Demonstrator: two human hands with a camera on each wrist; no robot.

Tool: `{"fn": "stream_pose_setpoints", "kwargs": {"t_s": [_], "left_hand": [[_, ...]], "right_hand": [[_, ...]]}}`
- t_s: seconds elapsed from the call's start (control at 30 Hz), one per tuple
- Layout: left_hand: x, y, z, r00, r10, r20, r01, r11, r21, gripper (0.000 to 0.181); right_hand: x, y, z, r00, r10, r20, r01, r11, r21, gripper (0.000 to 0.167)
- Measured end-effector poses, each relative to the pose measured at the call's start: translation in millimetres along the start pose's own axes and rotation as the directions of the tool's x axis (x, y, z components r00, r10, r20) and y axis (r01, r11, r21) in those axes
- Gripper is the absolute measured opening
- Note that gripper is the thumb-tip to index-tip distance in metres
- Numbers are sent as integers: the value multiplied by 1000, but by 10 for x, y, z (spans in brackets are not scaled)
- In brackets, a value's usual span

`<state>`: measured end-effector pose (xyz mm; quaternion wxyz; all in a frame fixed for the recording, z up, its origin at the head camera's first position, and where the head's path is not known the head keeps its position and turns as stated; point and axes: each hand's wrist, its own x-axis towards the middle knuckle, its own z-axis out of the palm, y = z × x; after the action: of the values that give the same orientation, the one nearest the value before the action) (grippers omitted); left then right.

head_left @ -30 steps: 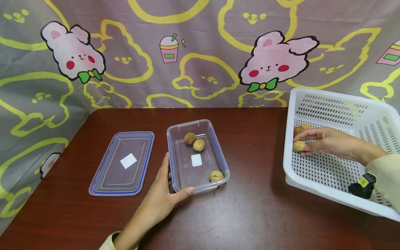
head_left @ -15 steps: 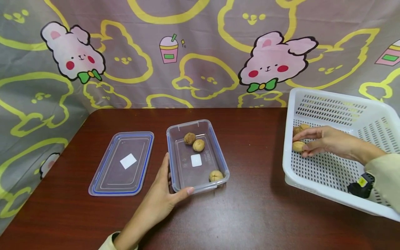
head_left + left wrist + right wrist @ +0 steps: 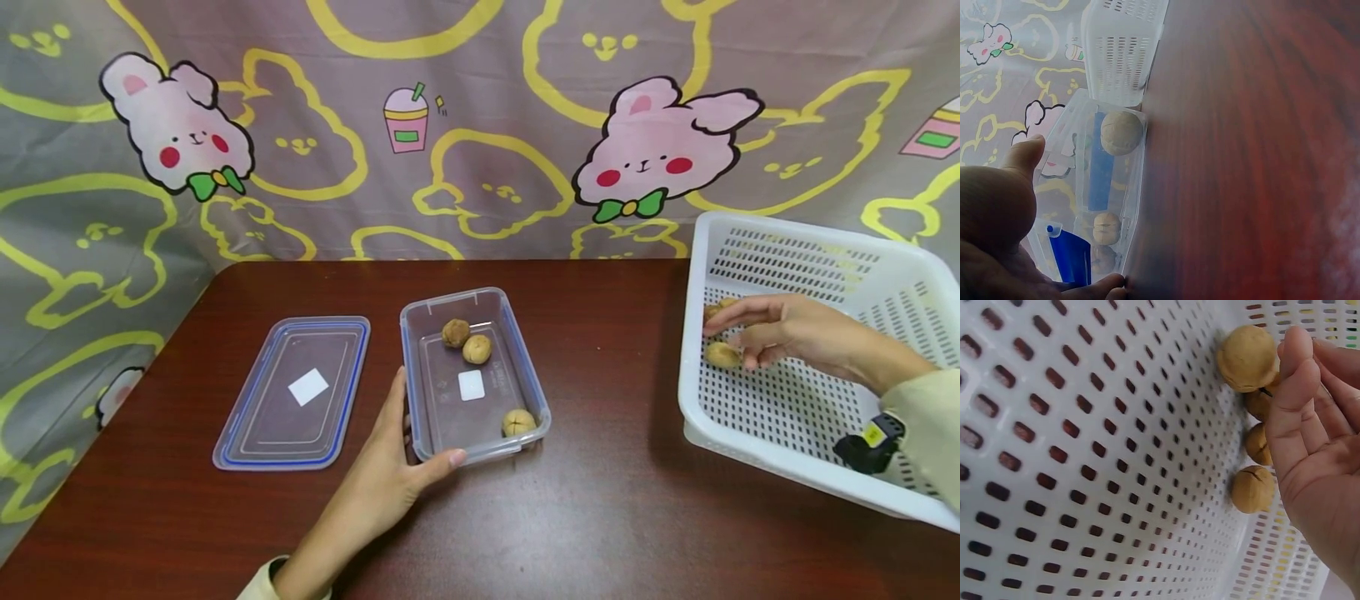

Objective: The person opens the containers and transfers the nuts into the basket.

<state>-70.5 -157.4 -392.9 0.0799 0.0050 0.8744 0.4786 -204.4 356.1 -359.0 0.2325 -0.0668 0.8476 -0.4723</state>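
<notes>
My left hand (image 3: 386, 454) grips the near-left corner of a clear plastic food container (image 3: 442, 425), thumb along its near edge and fingers at its left side. Inside it lie a darker walnut (image 3: 455, 333) and a paler walnut (image 3: 477, 349) together, plus another walnut (image 3: 517, 422) near the front right corner. My right hand (image 3: 810, 337) reaches into a white perforated basket (image 3: 795, 458), its fingers loosely bent. Beside its fingertips a walnut (image 3: 723, 355) rests on the basket floor, apart from the thumb. More walnuts (image 3: 1252, 489) lie along the basket wall, partly hidden by the hand.
A clear lid (image 3: 307, 433) with a blue seal and white sticker lies left of the container. A black device (image 3: 866, 450) sits at the right wrist, above the basket floor. Behind the dark wooden table (image 3: 600, 517) hangs a patterned curtain (image 3: 480, 100).
My right hand has let go of the walnut and its fingers have lifted slightly off it. The walnut has shifted a little rightward. The left hand and container stay put.
</notes>
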Motion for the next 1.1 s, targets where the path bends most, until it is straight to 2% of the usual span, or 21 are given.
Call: {"fn": "stream_pose_setpoints", "kwargs": {"t_s": [0.2, 0.33, 0.57, 0.77, 0.97, 1.1], "left_hand": [[2, -7, -5, 1000, 7, 2, -7, 1000, -7, 126], [4, -7, -9, 1000, 13, 1, -13, 1000, -20, 126], [12, -12, -7, 1000, 22, -3, -22, 1000, -14, 125], [14, -3, -3, 1000, 21, -6, -21, 1000, -5, 124], [4, 0, -7, 1000, 17, -6, -17, 1000, 22, 126], [6, -3, -7, 1000, 27, -3, -27, 1000, 14, 126]], "right_hand": [[-15, -57, -10, 998, -10, -65, 6, 998, -62, 31], [-14, -97, -40, 995, -47, -85, 41, 997, -70, 29], [-36, -184, -108, 982, -106, -157, 107, 994, -7, 26], [-58, -329, -76, 971, -94, -220, 102, 994, 25, 26], [-52, -510, -7, 965, -52, -258, 59, 998, 19, 30], [-70, -641, 42, 949, -70, -309, 87, 995, 43, 30]]}}
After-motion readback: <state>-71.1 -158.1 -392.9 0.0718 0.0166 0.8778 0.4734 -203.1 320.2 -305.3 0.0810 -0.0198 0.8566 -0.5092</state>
